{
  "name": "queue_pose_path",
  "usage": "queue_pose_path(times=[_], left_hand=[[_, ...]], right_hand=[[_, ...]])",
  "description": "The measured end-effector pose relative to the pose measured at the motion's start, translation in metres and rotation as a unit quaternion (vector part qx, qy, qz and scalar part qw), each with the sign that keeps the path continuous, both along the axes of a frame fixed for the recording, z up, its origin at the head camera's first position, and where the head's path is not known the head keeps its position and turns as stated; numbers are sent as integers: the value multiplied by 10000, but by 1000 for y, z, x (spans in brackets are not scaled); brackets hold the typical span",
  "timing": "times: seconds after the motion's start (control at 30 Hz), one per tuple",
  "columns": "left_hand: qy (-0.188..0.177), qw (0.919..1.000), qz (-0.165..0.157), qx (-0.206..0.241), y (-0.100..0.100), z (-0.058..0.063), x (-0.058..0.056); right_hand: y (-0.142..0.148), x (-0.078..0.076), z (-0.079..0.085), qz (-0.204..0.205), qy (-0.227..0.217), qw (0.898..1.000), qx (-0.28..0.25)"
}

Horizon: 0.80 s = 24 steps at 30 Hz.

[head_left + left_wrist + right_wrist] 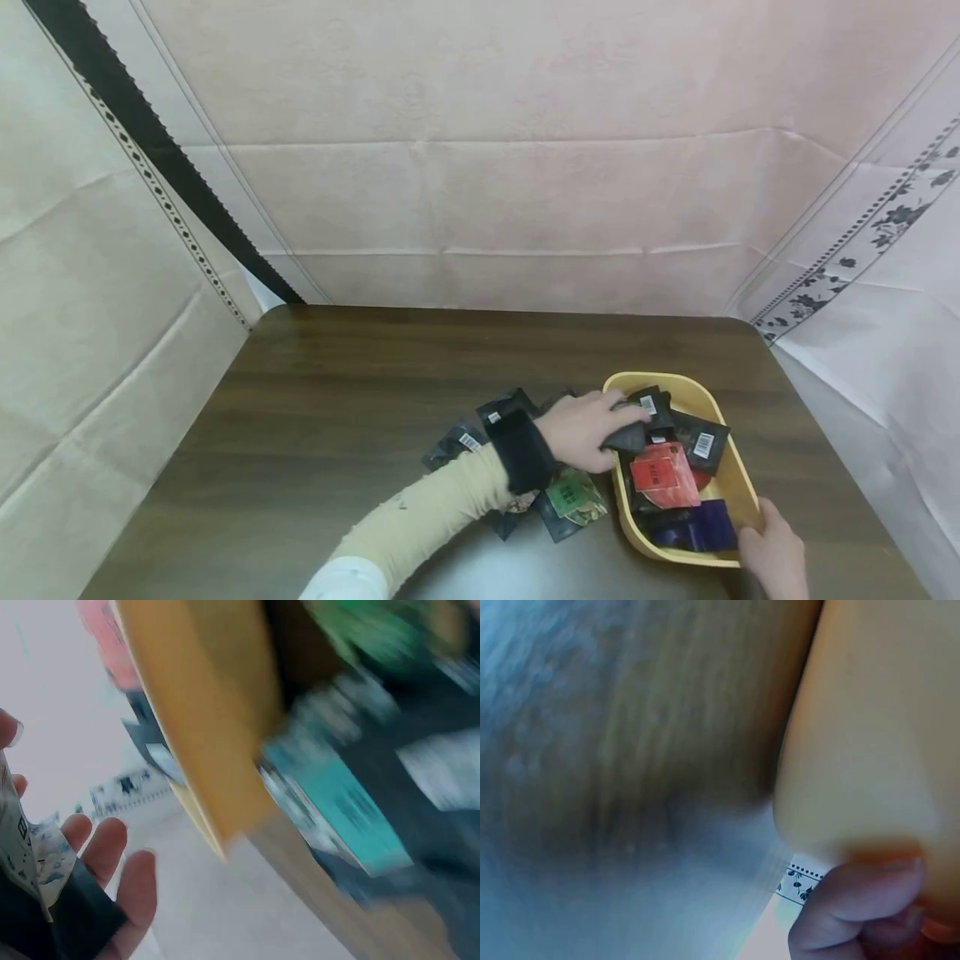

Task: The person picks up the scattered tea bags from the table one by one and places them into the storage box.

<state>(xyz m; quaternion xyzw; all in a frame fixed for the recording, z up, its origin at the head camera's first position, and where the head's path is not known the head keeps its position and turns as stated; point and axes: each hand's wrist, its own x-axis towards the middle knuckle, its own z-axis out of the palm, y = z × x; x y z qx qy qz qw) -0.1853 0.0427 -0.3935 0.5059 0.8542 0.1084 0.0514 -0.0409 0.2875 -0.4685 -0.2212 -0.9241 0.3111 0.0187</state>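
In the head view my left hand point(587, 429) reaches over the left rim of a yellow plastic basket point(738, 467). It holds a small dark packet point(626, 437), whose patterned side point(52, 859) shows between thumb and fingers in the left wrist view. My right hand point(776, 550) grips the near right corner of the basket; its curled fingers point(862, 900) show against the wall in the right wrist view. Inside the basket lie several packets: a red one point(665, 475), a black one with a white label point(703, 444) and a dark blue one point(708, 527).
Left of the basket, several more packets lie on the brown wooden table point(337, 400), among them a green-labelled one point(573, 497) and a black one point(455, 442). My left forearm partly covers this pile. Pale cloth point(480, 200) hangs behind the table and at both sides.
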Motion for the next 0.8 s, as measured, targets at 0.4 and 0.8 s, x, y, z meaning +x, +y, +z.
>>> queue_pose_path(times=[0.4,0.8], left_hand=[[929,9946,-165,-424,40,-14,21],[859,9952,132,-444,9,-18,13]], right_hand=[[-10,-9,0,20,180,9998,29],[-3,-7,3,38,-33,10000,-75]])
